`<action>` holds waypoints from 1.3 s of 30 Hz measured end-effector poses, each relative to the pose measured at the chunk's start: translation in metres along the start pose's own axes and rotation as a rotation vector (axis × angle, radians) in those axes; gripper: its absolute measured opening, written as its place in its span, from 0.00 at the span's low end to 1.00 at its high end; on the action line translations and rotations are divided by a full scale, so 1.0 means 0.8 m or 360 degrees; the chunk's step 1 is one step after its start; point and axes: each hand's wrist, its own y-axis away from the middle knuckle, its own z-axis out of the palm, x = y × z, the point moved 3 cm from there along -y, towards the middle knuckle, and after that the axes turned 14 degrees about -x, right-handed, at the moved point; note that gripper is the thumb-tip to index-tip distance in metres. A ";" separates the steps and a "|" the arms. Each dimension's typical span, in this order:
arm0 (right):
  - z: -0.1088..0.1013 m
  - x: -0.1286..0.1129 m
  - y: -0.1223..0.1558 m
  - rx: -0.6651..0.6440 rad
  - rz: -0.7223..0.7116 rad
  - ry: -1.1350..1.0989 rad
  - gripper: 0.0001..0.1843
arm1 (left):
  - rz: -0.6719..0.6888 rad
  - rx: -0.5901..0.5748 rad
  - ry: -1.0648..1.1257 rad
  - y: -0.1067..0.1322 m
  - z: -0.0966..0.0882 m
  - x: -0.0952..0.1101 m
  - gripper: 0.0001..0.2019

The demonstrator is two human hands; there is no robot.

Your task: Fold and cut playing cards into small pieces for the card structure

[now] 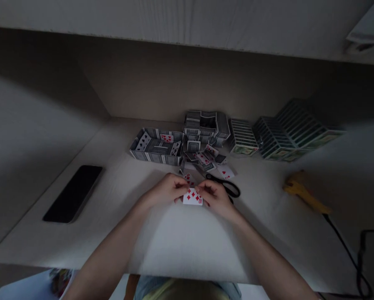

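My left hand [166, 191] and my right hand [213, 199] meet at the middle of the white desk [187, 246]. Both pinch the top edge of a ten of diamonds playing card [192, 196], whose upper part is hidden by my fingers. Just beyond my fingertips, a second red-printed card [188, 179] stands or leans, partly hidden. Black-handled scissors [226, 186] lie next to my right hand, and their blades are hidden under it. Several loose cards [210, 160] are scattered further ahead.
An open box built from cards [157, 146] and a second card structure [207, 127] stand by the back wall. Stacked card constructions [294, 131] sit to their right. A black phone [72, 193] lies left, and a yellow object [304, 192] with a black cable [346, 250] lies right.
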 end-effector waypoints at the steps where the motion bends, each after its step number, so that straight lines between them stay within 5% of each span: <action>1: -0.001 0.000 0.000 0.0001 0.0014 -0.0015 0.14 | -0.0002 0.0021 0.0018 0.000 -0.002 -0.001 0.10; 12: -0.012 0.017 -0.012 0.0214 -0.0032 -0.0106 0.19 | 0.0114 0.0642 0.0065 -0.009 -0.030 -0.014 0.10; 19: -0.007 0.013 -0.016 0.0258 -0.0103 -0.0092 0.19 | 0.0101 0.0393 0.0133 -0.018 0.008 -0.012 0.13; 25: -0.017 0.016 -0.021 0.0555 -0.0185 -0.0362 0.20 | 0.0126 0.0473 0.0255 -0.027 0.011 -0.024 0.15; 30: -0.014 0.020 -0.028 0.0263 -0.0263 -0.0436 0.18 | 0.0145 0.0546 0.0370 -0.031 0.007 -0.027 0.16; 33: -0.011 0.025 -0.030 0.0085 -0.0373 -0.0313 0.34 | 0.0154 0.0548 0.0363 -0.033 0.005 -0.027 0.16; 39: -0.017 0.032 -0.030 0.0133 -0.0550 0.0225 0.27 | 0.0192 0.0559 0.0367 -0.037 -0.003 -0.032 0.14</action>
